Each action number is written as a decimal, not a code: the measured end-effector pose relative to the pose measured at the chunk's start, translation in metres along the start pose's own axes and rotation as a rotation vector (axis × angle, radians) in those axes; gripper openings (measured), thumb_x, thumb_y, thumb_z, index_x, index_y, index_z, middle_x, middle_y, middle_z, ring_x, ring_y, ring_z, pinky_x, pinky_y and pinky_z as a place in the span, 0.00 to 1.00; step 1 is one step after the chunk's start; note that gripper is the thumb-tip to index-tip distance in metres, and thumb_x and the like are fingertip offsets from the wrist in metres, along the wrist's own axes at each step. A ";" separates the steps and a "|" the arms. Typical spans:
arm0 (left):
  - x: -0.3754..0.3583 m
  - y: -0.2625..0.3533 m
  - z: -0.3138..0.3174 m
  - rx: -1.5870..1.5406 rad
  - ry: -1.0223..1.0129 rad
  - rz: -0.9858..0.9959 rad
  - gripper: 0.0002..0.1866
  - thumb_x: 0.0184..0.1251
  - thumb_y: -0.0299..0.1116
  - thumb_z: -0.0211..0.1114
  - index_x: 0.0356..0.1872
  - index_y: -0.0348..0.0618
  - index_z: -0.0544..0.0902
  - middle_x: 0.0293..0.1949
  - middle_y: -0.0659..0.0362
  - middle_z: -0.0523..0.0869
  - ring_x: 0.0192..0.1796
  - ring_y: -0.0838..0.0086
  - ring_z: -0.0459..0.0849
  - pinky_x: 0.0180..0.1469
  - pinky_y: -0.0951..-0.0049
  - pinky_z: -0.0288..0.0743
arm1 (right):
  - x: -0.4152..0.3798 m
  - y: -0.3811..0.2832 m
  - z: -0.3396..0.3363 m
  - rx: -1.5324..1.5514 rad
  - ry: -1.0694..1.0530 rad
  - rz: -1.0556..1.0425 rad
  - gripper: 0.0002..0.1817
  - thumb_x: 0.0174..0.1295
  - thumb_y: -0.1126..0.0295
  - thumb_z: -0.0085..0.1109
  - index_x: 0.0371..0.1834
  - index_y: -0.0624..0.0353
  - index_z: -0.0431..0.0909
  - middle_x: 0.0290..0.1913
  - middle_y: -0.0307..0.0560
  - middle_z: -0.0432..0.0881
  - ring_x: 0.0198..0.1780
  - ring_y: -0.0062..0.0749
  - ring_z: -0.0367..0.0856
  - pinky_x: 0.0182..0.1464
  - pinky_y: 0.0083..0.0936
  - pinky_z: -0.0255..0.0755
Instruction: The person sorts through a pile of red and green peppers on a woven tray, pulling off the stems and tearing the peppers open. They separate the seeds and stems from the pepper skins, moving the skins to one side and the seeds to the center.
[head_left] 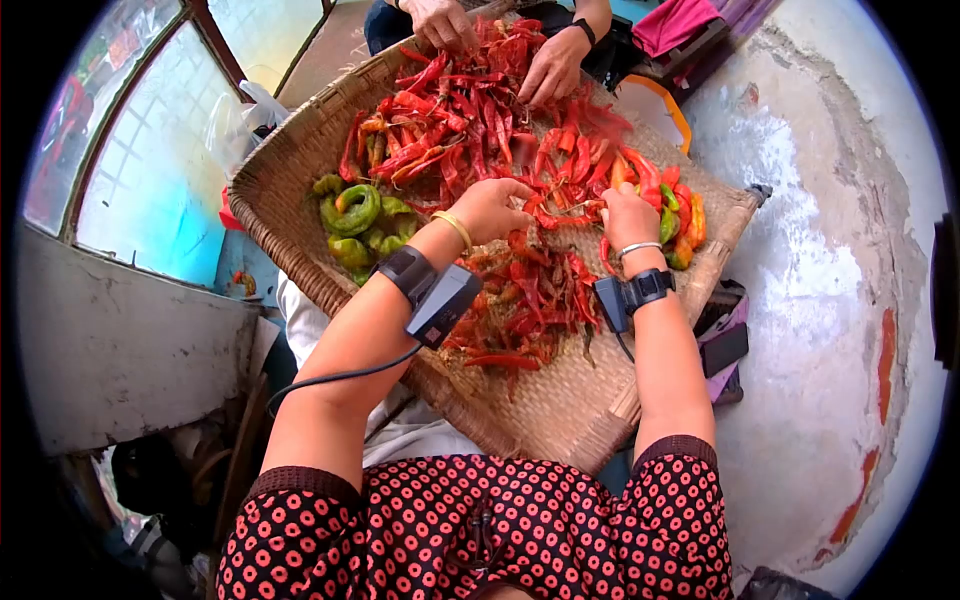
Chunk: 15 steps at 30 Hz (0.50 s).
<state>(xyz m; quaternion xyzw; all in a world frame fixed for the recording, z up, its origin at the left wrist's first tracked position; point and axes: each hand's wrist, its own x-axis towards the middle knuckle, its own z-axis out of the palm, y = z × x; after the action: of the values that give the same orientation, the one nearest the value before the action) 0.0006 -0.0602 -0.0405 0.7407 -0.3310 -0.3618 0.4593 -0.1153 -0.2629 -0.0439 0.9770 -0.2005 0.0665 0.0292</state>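
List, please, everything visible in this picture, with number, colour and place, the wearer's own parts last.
Woven basket: one, tan, centre
Red peppers: many, red, across the basket
Green peppers: several, green, mostly at basket's left
Yellow-orange peppers: a few, yellow-orange, at basket's right
Co-worker's hands: two, bare, at basket's far end
Wristband: one, black, on co-worker's wrist
Plastic bag: one, whitish, left of basket
Window: one, dark-framed, left
Wall: one, whitish, right
Cloth: one, pink, top right
Other clutter: uncounted, mostly dark, around the edges, unclear
Left hand: one, bare, at red peppers
Right hand: one, bare, at red peppers
Bracelets: two, yellow left, silver right
Wrist devices: two, black, one per wrist
Top: one, black with pink rings, bottom
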 end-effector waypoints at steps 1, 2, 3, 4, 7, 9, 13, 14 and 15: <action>0.000 0.001 0.000 0.021 0.011 0.017 0.21 0.52 0.29 0.62 0.49 0.36 0.73 0.26 0.59 0.81 0.26 0.79 0.77 0.29 0.78 0.72 | -0.002 0.002 -0.003 -0.012 0.003 -0.024 0.11 0.49 0.68 0.58 0.37 0.51 0.75 0.39 0.47 0.74 0.37 0.44 0.76 0.37 0.36 0.71; 0.001 0.001 -0.001 0.040 0.025 0.032 0.22 0.54 0.30 0.62 0.51 0.35 0.72 0.25 0.60 0.80 0.25 0.80 0.77 0.27 0.78 0.71 | -0.004 0.005 -0.001 0.115 0.133 -0.066 0.07 0.48 0.67 0.58 0.30 0.53 0.76 0.35 0.48 0.74 0.34 0.47 0.76 0.34 0.39 0.71; 0.001 0.001 -0.001 0.038 0.027 0.031 0.22 0.54 0.30 0.62 0.51 0.35 0.72 0.25 0.60 0.80 0.25 0.80 0.77 0.27 0.78 0.71 | -0.003 0.005 -0.004 0.115 0.133 -0.068 0.07 0.48 0.67 0.58 0.30 0.53 0.76 0.35 0.48 0.74 0.34 0.47 0.76 0.34 0.39 0.71; 0.001 0.003 -0.001 0.044 0.018 0.024 0.22 0.54 0.30 0.62 0.51 0.35 0.72 0.26 0.59 0.81 0.25 0.79 0.77 0.28 0.78 0.71 | -0.002 0.005 -0.008 0.228 0.227 -0.097 0.08 0.47 0.67 0.59 0.31 0.52 0.77 0.35 0.48 0.74 0.34 0.48 0.76 0.34 0.39 0.71; 0.000 0.005 0.002 0.046 -0.006 0.013 0.22 0.54 0.31 0.62 0.51 0.36 0.72 0.27 0.58 0.81 0.25 0.78 0.77 0.29 0.77 0.72 | 0.003 0.006 -0.026 0.382 0.527 -0.256 0.09 0.48 0.66 0.60 0.31 0.56 0.78 0.28 0.46 0.77 0.27 0.39 0.77 0.29 0.33 0.70; -0.001 0.004 0.002 0.044 -0.013 0.011 0.22 0.54 0.31 0.62 0.51 0.36 0.72 0.27 0.57 0.81 0.26 0.77 0.78 0.30 0.76 0.72 | 0.003 -0.002 -0.051 0.963 0.032 0.241 0.10 0.52 0.65 0.59 0.30 0.62 0.76 0.21 0.41 0.76 0.18 0.25 0.74 0.22 0.24 0.68; -0.002 0.004 -0.001 0.104 0.003 0.026 0.22 0.54 0.32 0.62 0.51 0.36 0.72 0.28 0.56 0.81 0.26 0.76 0.78 0.30 0.76 0.73 | 0.016 0.015 -0.049 0.927 -0.320 0.239 0.12 0.54 0.63 0.57 0.27 0.64 0.75 0.19 0.36 0.74 0.14 0.17 0.69 0.18 0.16 0.64; -0.003 0.004 -0.002 0.107 0.014 0.028 0.22 0.54 0.32 0.62 0.51 0.35 0.72 0.28 0.56 0.81 0.26 0.76 0.78 0.30 0.76 0.73 | 0.021 0.019 -0.045 0.900 -0.350 0.293 0.12 0.54 0.62 0.56 0.24 0.61 0.74 0.18 0.36 0.74 0.13 0.17 0.68 0.18 0.15 0.64; -0.003 0.004 -0.002 0.106 0.017 0.030 0.22 0.54 0.32 0.62 0.51 0.35 0.72 0.28 0.56 0.81 0.26 0.76 0.78 0.30 0.76 0.73 | 0.027 0.025 -0.044 0.898 -0.349 0.289 0.12 0.54 0.62 0.56 0.24 0.61 0.74 0.18 0.36 0.74 0.13 0.17 0.68 0.18 0.15 0.64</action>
<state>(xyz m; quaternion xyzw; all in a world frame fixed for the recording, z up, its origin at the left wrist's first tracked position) 0.0003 -0.0585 -0.0354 0.7621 -0.3569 -0.3304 0.4275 -0.1056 -0.2929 0.0042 0.8519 -0.2874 -0.0148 -0.4375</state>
